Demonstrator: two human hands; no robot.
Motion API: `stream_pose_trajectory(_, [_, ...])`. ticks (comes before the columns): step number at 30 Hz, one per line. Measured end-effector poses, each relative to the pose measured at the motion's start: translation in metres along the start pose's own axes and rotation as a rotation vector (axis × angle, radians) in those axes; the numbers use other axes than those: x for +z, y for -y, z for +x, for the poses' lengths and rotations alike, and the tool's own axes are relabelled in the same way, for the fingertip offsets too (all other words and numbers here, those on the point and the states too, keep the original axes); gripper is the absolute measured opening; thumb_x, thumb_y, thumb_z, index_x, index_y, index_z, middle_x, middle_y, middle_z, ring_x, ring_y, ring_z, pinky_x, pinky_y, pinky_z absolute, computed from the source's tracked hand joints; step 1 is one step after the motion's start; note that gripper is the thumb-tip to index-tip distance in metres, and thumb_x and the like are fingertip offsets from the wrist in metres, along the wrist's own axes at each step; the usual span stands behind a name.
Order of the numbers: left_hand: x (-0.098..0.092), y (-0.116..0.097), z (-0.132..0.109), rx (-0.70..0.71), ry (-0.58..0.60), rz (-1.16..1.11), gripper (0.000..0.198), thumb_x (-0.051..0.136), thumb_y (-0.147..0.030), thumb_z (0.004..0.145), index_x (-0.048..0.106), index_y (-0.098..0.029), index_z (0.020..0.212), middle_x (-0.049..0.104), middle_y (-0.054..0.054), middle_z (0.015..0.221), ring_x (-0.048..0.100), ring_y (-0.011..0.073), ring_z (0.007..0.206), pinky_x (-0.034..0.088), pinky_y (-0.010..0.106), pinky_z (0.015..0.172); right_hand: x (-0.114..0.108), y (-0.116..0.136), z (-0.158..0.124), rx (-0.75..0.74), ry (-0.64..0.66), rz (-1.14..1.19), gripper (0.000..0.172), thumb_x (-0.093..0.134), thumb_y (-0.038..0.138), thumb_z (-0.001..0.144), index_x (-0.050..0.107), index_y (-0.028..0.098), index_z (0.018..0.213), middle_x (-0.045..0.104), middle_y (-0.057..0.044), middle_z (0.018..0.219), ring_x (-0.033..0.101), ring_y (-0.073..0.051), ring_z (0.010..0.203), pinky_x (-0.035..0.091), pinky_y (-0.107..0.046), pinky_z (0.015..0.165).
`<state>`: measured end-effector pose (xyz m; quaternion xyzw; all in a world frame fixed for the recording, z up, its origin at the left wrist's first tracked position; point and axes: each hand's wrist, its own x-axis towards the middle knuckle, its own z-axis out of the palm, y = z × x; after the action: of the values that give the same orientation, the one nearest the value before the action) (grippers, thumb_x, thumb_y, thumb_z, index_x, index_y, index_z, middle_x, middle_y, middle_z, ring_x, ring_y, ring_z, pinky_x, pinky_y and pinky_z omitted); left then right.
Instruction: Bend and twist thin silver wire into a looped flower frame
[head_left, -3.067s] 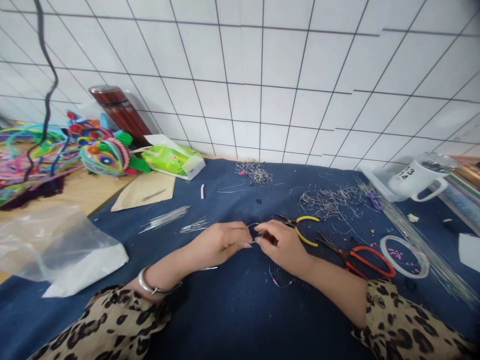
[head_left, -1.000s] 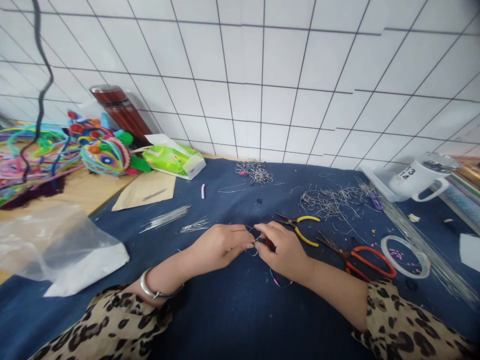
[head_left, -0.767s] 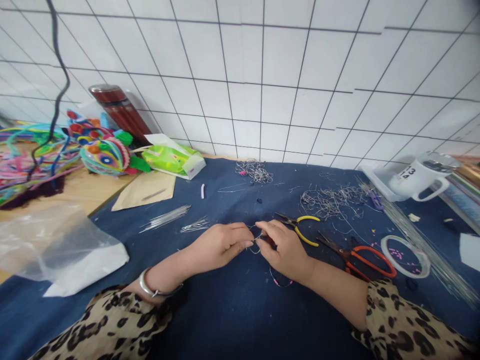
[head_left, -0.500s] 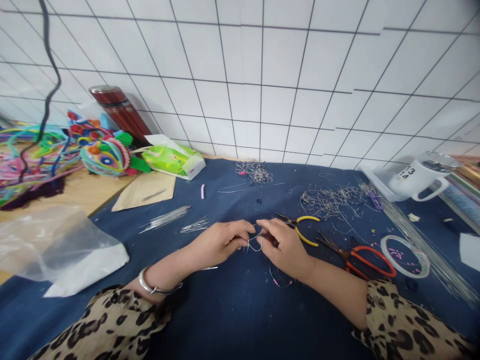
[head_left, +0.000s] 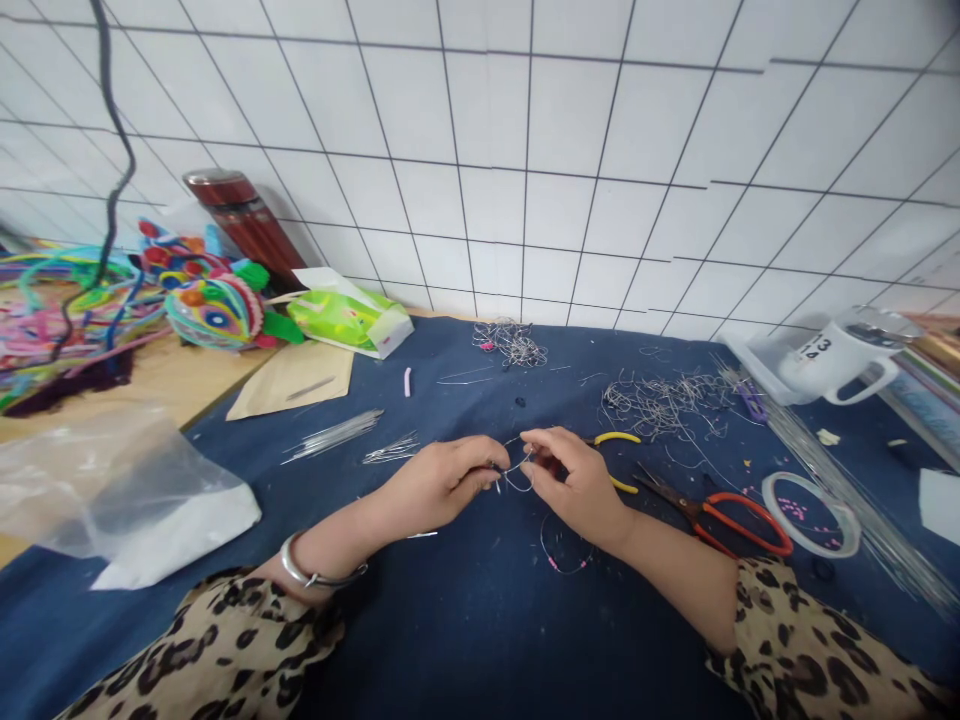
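Observation:
My left hand (head_left: 442, 482) and my right hand (head_left: 576, 482) meet over the blue cloth (head_left: 465, 620), each pinching an end of a thin silver wire (head_left: 516, 472) bent into a small loop between them. A second wire loop with pink beads (head_left: 564, 548) lies on the cloth just below my right hand. Yellow-handled pliers (head_left: 619, 440) lie partly hidden behind my right hand. Orange-handled scissors (head_left: 720, 512) rest to the right of it.
Bundles of straight wires (head_left: 334, 435) lie left of my hands; tangled wire scraps (head_left: 660, 400) lie behind. A round lid with pink beads (head_left: 810, 512), a white mug (head_left: 832, 360), a clear plastic bag (head_left: 112, 490), colourful craft pieces (head_left: 210, 310) and a red flask (head_left: 240, 225) surround the cloth.
My hands have moved slightly apart and away from me, and the wire between them has opened into a wider loop. My right hand now covers more of the pliers.

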<state>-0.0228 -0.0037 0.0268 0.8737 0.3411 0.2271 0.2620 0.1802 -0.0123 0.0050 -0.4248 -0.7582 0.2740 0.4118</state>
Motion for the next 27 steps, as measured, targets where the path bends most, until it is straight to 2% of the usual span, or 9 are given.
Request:
stream_pose_trajectory(2, [0.0, 0.0, 0.001, -0.082, -0.088, -0.078, 0.015, 0.044, -0.018, 0.084, 0.051, -0.018, 0.098, 0.058, 0.004, 0.089, 0.055, 0.0125, 0.077, 0.043, 0.024, 0.068, 0.0, 0.0, 0.0, 0.003, -0.017, 0.013, 0.028, 0.052, 0.016, 0.077, 0.055, 0.023, 0.104, 0.057, -0.003, 0.092, 0.055, -0.011, 0.073, 0.047, -0.024, 0.065])
stream_pose_trajectory(5, [0.002, 0.001, 0.003, -0.264, -0.185, -0.203, 0.01, 0.046, -0.025, 0.084, 0.052, -0.016, 0.087, 0.054, -0.001, 0.07, 0.053, 0.0098, 0.061, 0.042, 0.021, 0.058, -0.001, 0.001, 0.0, -0.006, -0.038, 0.025, 0.028, 0.052, 0.015, 0.077, 0.055, 0.023, 0.103, 0.056, -0.003, 0.092, 0.055, -0.011, 0.072, 0.047, -0.024, 0.064])
stream_pose_trajectory(8, [0.005, 0.002, 0.004, -0.422, -0.144, -0.343, 0.021, 0.046, -0.034, 0.085, 0.052, -0.015, 0.077, 0.05, -0.005, 0.056, 0.049, 0.0075, 0.049, 0.038, 0.019, 0.051, -0.002, 0.003, -0.001, -0.03, -0.046, 0.034, 0.027, 0.051, 0.015, 0.077, 0.055, 0.022, 0.103, 0.056, -0.003, 0.093, 0.055, -0.011, 0.073, 0.047, -0.025, 0.064])
stream_pose_trajectory(12, [0.011, 0.001, 0.006, -0.558, -0.052, -0.519, 0.031, 0.046, -0.041, 0.083, 0.054, -0.014, 0.071, 0.054, -0.003, 0.056, 0.045, 0.0055, 0.042, 0.033, 0.018, 0.044, -0.002, 0.006, -0.002, -0.076, -0.048, 0.042, 0.026, 0.05, 0.016, 0.078, 0.054, 0.023, 0.104, 0.056, -0.003, 0.095, 0.055, -0.011, 0.074, 0.047, -0.025, 0.064])
stream_pose_trajectory(19, [0.018, -0.003, 0.009, -0.647, -0.068, -0.675, 0.029, 0.054, -0.041, 0.077, 0.055, -0.013, 0.072, 0.058, -0.001, 0.062, 0.04, 0.0033, 0.039, 0.028, 0.016, 0.039, 0.001, 0.008, -0.005, -0.185, 0.008, 0.029, 0.03, 0.05, 0.016, 0.079, 0.052, 0.023, 0.108, 0.057, -0.004, 0.101, 0.056, -0.01, 0.077, 0.048, -0.023, 0.064])
stream_pose_trajectory(23, [0.019, -0.007, 0.009, -0.667, -0.075, -0.745, 0.021, 0.058, -0.035, 0.074, 0.052, -0.015, 0.078, 0.054, -0.005, 0.054, 0.038, 0.0032, 0.036, 0.022, 0.014, 0.036, 0.002, 0.01, -0.006, -0.228, 0.013, 0.024, 0.031, 0.051, 0.016, 0.079, 0.051, 0.023, 0.109, 0.058, -0.003, 0.101, 0.055, -0.01, 0.078, 0.048, -0.023, 0.064])
stream_pose_trajectory(27, [0.02, -0.011, 0.01, -0.668, -0.05, -0.797, 0.019, 0.059, -0.031, 0.072, 0.051, -0.015, 0.075, 0.052, -0.007, 0.05, 0.037, 0.003, 0.035, 0.022, 0.015, 0.035, 0.004, 0.01, -0.006, -0.27, 0.023, 0.04, 0.034, 0.052, 0.013, 0.078, 0.05, 0.022, 0.111, 0.058, -0.004, 0.1, 0.055, -0.011, 0.079, 0.048, -0.023, 0.064])
